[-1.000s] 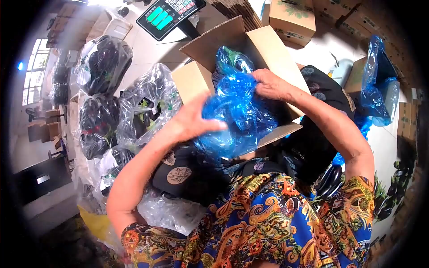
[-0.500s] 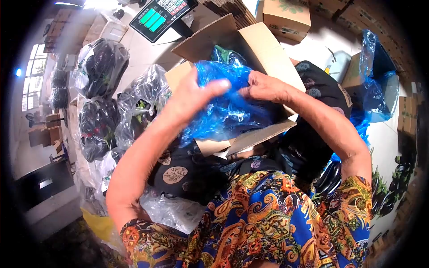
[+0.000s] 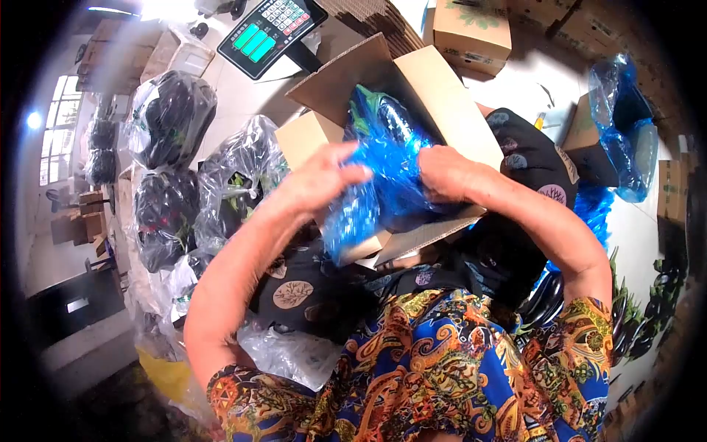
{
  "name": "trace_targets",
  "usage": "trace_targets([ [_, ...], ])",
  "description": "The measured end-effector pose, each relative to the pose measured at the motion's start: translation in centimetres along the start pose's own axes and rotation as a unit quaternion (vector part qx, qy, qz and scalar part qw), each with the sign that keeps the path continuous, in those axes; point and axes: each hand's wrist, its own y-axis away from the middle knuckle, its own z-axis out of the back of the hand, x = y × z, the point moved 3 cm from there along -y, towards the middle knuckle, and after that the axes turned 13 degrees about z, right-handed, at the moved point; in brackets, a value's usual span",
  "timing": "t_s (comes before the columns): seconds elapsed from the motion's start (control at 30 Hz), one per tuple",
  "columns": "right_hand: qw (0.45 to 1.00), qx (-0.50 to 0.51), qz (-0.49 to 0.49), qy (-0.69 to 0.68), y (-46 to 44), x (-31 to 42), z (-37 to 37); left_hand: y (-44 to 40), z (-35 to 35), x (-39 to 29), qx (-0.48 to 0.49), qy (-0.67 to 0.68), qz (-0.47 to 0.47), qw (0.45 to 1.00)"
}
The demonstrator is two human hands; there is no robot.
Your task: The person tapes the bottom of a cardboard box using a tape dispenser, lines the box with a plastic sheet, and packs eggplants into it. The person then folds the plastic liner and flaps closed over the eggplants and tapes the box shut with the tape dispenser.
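An open cardboard box (image 3: 464,110) sits between my knees, its flaps spread. Inside it is a blue plastic bag (image 3: 394,166), gathered and crumpled, with dark glossy eggplants (image 3: 390,118) showing at the far end. My right hand (image 3: 447,174) is closed in a fist on the bag's right side. On the left side my left hand (image 3: 324,177) is at the bag's edge, thumb and forefinger stretched apart, slightly blurred. Loose blue film hangs below it over the near left corner of the box.
A scale display (image 3: 269,33) stands beyond the box. Clear bags of eggplants (image 3: 173,118) are stacked on the left. Another box (image 3: 589,144) lined with blue plastic is at the right, near loose eggplants (image 3: 648,317). A closed carton (image 3: 471,37) stands behind.
Both hands have moved nearer to me, and my right hand also to the right. The blue film is drawn lower and bunched, uncovering more of the eggplants at the far end.
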Motion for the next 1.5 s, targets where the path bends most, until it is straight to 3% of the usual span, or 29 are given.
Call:
trace_targets([
  [0.03, 1.0, 0.009, 0.006, 0.019, 0.4, 0.4, 0.2, -0.3, 0.9, -0.9, -0.023, 0.054, -0.011, 0.998],
  [0.1, 0.997, -0.061, 0.014, 0.034, 1.1, 0.1, -0.1, -3.4, 3.9, 0.3, -0.094, -0.03, -0.031, 0.995],
  [0.13, 0.994, -0.096, 0.021, 0.042, 1.3, 0.1, -0.2, -4.3, 5.0, -0.1, -0.136, -0.164, -0.035, 0.976],
  [0.23, 0.978, -0.163, 0.068, 0.108, 1.6, 1.8, -0.2, -5.9, 5.9, -1.6, -0.224, -0.31, -0.096, 0.919],
  [0.27, 0.98, -0.113, 0.114, 0.119, 1.2, 2.3, -0.5, -7.8, 6.0, -1.7, -0.218, -0.28, -0.146, 0.923],
  [0.3, 0.983, -0.048, 0.119, 0.132, 0.2, 3.0, -0.8, -9.9, 5.8, -1.9, -0.21, -0.248, -0.195, 0.925],
  [0.37, 0.962, 0.008, 0.165, 0.218, -2.0, 4.2, -1.6, -11.6, 2.6, -5.7, -0.185, -0.309, -0.241, 0.901],
  [0.4, 0.948, 0.119, 0.149, 0.256, -2.7, 5.9, -0.1, -12.1, 0.5, -6.8, -0.176, -0.34, -0.243, 0.891],
  [0.43, 0.936, 0.079, 0.165, 0.3, -2.8, 6.3, 0.1, -12.4, -1.6, -7.5, -0.165, -0.372, -0.244, 0.88],
  [0.5, 0.905, -0.003, 0.194, 0.38, -2.9, 6.8, -0.6, -12.9, -5.1, -8.0, -0.029, -0.43, -0.231, 0.872],
  [0.53, 0.909, 0.05, 0.157, 0.383, -4.9, 5.8, -2.0, -13.1, -6.5, -8.1, 0.039, -0.434, -0.273, 0.858],
  [0.57, 0.855, -0.092, 0.259, 0.439, -5.2, 3.7, -4.9, -12.9, -7.4, -7.8, 0.106, -0.436, -0.311, 0.838],
  [0.67, 0.945, -0.073, 0.204, 0.244, -2.9, 2.8, -2.7, -6.1, -8.3, -9.8, 0.064, -0.479, -0.218, 0.848],
  [0.77, 0.989, -0.091, 0.089, -0.074, -2.4, -1.3, -0.1, -5.2, -5.7, -9.4, -0.021, -0.312, -0.447, 0.838],
  [0.83, 0.937, -0.103, -0.032, -0.332, -3.0, -4.6, 0.2, -3.0, -4.2, -8.7, -0.271, -0.208, -0.524, 0.78],
  [0.87, 0.885, -0.11, -0.087, -0.444, -3.2, -5.8, -0.1, -1.4, -3.9, -8.2, -0.324, -0.215, -0.51, 0.767],
  [0.93, 0.794, -0.126, -0.155, -0.574, -3.5, -7.0, -1.5, -0.6, -4.3, -5.6, -0.262, -0.278, -0.519, 0.765],
  [1.0, 0.742, -0.143, -0.194, -0.626, -3.4, -7.4, -2.5, -1.5, -5.9, -2.1, -0.211, -0.372, -0.494, 0.757],
  [1.07, 0.71, -0.163, -0.217, -0.65, -3.0, -7.3, -2.8, -3.4, -6.9, 0.6, -0.206, -0.483, -0.445, 0.726],
  [1.17, 0.686, -0.22, -0.274, -0.637, -1.9, -5.2, -1.5, -5.0, -6.5, 1.7, -0.158, -0.497, -0.448, 0.726],
  [1.2, 0.727, -0.189, -0.26, -0.606, -1.4, -5.5, -1.3, -4.7, -6.2, 1.4, -0.172, -0.44, -0.424, 0.773],
  [1.33, 0.86, -0.206, -0.194, -0.425, 0.2, -5.5, -1.3, -4.8, -0.3, 1.0, -0.282, -0.375, -0.293, 0.833],
  [1.37, 0.891, -0.232, -0.144, -0.362, 0.2, -5.3, -1.7, -4.9, 1.4, 0.9, -0.295, -0.32, -0.283, 0.855],
  [1.43, 0.95, -0.224, -0.141, -0.166, 0.1, -3.0, -0.6, -6.4, 2.7, 1.2, -0.313, -0.298, -0.239, 0.87],
  [1.5, 0.96, -0.279, 0.018, 0.027, 0.5, -0.2, -0.3, -7.7, 2.5, 1.1, -0.34, -0.32, -0.213, 0.858],
])
